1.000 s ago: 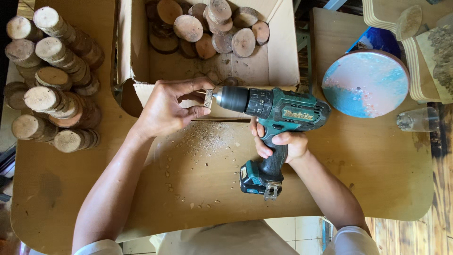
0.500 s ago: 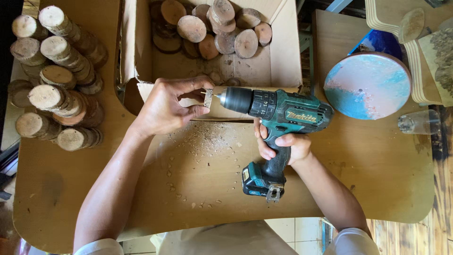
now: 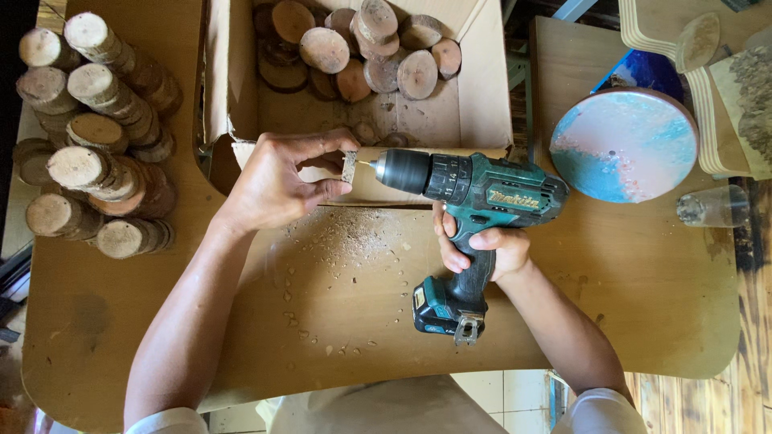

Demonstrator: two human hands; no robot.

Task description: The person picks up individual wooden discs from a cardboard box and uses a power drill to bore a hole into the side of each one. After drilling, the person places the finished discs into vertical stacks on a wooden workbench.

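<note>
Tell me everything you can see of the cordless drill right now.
The cordless drill is teal and black, plastic-looking, with a dark chuck, a numbered collar and a battery pack at the foot of its grip. It lies level above the wooden table, chuck pointing left. The right hand wraps its grip. Its thin bit meets the edge of a small wood slice pinched in the left hand.
</note>
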